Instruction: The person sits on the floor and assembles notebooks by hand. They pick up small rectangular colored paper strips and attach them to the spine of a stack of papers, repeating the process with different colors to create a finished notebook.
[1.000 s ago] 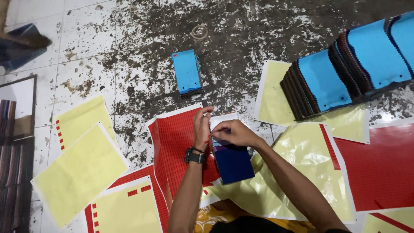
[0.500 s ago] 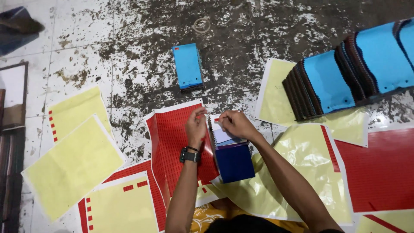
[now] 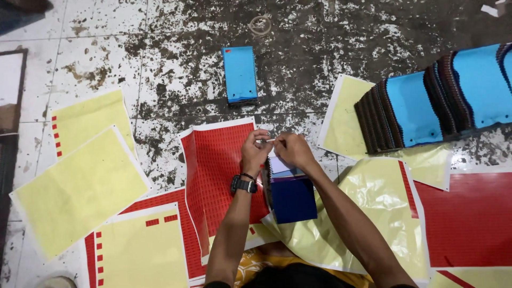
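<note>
Left hand (image 3: 255, 152): fingertips pinched a small white strip above the dark blue booklet stack (image 3: 292, 198); a black wristwatch (image 3: 243, 184) sat on the wrist.
Right hand (image 3: 292, 150): grip closed on the same strip's other end.
Stack: on the floor, beside the red sticker sheet (image 3: 216, 176).
Behind: a bright blue rectangular booklet pile (image 3: 239, 73) lay apart.

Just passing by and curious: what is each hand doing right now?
Left hand: fingers pinched shut at the top of the dark blue booklet.
Right hand: pinched shut there too; what it grips cannot be told.
</note>
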